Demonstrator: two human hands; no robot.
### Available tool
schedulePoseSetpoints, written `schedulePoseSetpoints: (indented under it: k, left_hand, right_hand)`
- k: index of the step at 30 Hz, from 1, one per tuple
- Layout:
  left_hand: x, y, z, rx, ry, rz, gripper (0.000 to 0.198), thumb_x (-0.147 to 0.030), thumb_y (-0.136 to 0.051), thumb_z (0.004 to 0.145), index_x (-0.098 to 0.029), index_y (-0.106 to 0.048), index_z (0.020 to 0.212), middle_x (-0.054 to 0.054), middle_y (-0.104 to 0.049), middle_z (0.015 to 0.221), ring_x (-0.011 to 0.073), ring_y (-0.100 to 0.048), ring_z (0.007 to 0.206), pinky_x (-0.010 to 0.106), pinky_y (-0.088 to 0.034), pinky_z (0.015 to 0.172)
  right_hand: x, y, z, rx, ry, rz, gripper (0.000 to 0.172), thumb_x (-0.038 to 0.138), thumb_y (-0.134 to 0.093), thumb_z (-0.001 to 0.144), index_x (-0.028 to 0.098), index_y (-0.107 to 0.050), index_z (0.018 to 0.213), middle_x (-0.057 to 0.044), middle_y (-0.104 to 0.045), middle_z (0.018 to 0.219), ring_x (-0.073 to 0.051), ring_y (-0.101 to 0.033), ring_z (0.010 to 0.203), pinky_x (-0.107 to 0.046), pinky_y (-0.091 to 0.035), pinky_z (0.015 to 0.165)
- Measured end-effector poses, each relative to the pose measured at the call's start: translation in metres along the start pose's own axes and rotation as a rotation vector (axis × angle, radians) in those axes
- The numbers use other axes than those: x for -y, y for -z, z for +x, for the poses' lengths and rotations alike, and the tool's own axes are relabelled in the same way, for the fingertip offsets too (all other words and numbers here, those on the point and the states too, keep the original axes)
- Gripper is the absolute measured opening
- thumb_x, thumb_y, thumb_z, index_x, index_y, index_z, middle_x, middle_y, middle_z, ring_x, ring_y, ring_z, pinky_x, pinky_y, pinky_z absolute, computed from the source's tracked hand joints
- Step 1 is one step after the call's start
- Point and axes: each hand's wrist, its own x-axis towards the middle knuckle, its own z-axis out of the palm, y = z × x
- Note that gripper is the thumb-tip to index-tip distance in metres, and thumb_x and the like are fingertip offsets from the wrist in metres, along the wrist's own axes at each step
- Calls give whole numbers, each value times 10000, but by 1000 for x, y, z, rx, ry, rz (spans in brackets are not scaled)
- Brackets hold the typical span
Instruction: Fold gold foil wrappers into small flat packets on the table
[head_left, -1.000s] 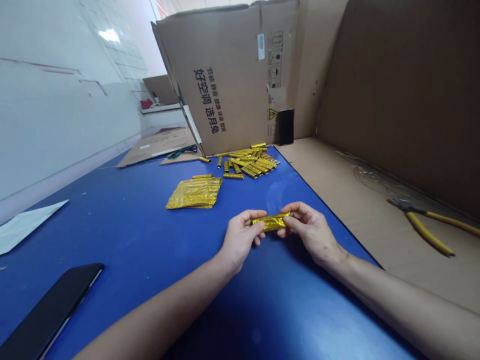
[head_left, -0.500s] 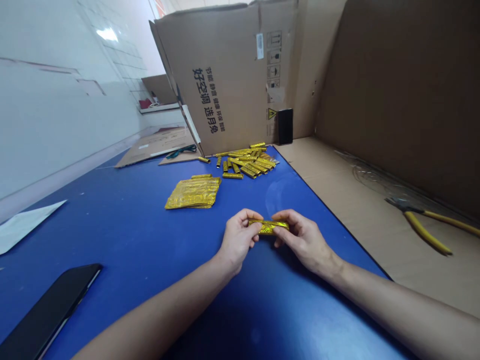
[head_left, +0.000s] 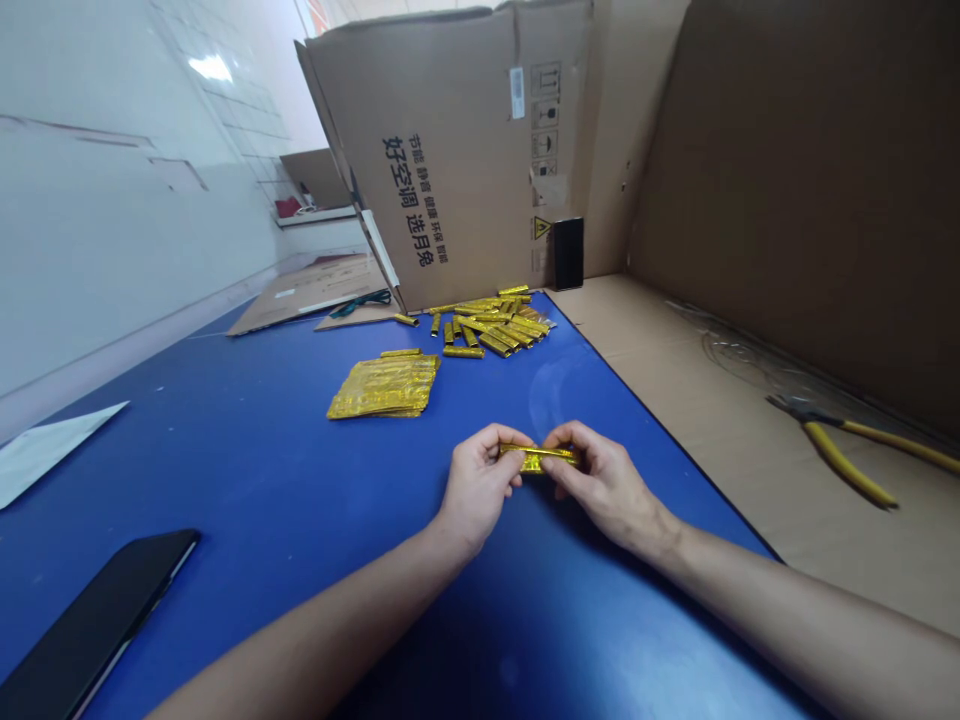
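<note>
Between my two hands is a strip of shiny gold foil (head_left: pixel 534 462), partly rolled or folded lengthwise. My left hand (head_left: pixel 481 480) pinches its left end between thumb and fingers. At the other end, the thumb and fingers of my right hand (head_left: pixel 600 480) are closed on it. Beyond my hands, to the left, lies a flat stack of gold foil sheets (head_left: pixel 386 388) on the blue table (head_left: pixel 270 480). Farther back, in front of the carton, is a loose pile of small gold foil tubes (head_left: pixel 499 325).
A large cardboard box (head_left: pixel 465 150) stands at the back. A dark phone (head_left: pixel 568 253) leans against it. Yellow-handled pliers (head_left: pixel 844 460) rest on cardboard at right. Another phone (head_left: pixel 97 620) lies at near left, by a pale paper sheet (head_left: pixel 56 450).
My fingers have shifted slightly along the gold foil, and the fingertips are closer together at its top edge. Its upper edge looks folded farther over. The view has moved slightly.
</note>
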Motion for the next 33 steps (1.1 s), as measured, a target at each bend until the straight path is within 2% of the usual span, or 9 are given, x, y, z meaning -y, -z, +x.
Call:
schedulePoseSetpoints:
  k: [5,11,18,20,25,29,33]
  left_hand:
    - [1,-1,-1,20,47,-58,158,-221,-508,661,-117,-567,765,-19,-525,500,67,-449,407,159,-325,387]
    - [2,-1,1,10,66,-9,149,-222,-502,660,-120,-550,757,-44,-479,416,53,-395,315,138,-257,313]
    - [4,-1,0,-19,119,-89,201,-221,-462,635,-114,-567,768,1,-553,547,77,-482,369,151,-303,313]
    - [4,0,0,-17,121,-88,213,-226,-462,635,-108,-566,778,3,-551,535,81,-483,365,152,-304,309]
    - [3,-1,1,-11,111,-70,207,-232,-475,635,-105,-572,766,-4,-541,492,83,-483,358,150,-316,313]
    - [1,-3,-1,16,99,-87,242,-258,-507,659,-98,-583,823,20,-589,566,107,-547,445,170,-396,374]
    - [-1,-3,-1,-18,119,-143,240,-256,-519,677,-100,-566,853,36,-616,623,125,-581,477,195,-441,413]
  right_hand:
    - [1,0,-1,-46,-20,-16,66,225,-466,774,189,-521,785,55,-478,534,-90,-450,455,-205,-355,445]
    - [2,0,-3,-28,70,-88,104,205,-432,791,197,-535,790,43,-495,563,-93,-457,489,-210,-364,484]
    - [3,0,-4,1,87,-127,170,160,-375,802,207,-536,826,46,-511,566,-103,-489,505,-224,-389,528]
    - [4,0,-4,-3,104,-152,174,161,-367,808,209,-533,828,32,-532,614,-111,-509,549,-235,-402,560]
    - [5,-1,-5,-49,182,-280,164,222,-455,789,222,-514,942,-37,-567,926,-168,-535,832,-288,-414,716]
    - [1,-2,-4,-47,109,-222,228,280,-495,781,218,-476,1000,-44,-564,973,-174,-534,874,-312,-418,750]
    - [-3,-2,1,-114,-24,-40,313,341,-551,740,199,-439,996,-25,-560,876,-138,-553,712,-287,-442,652]
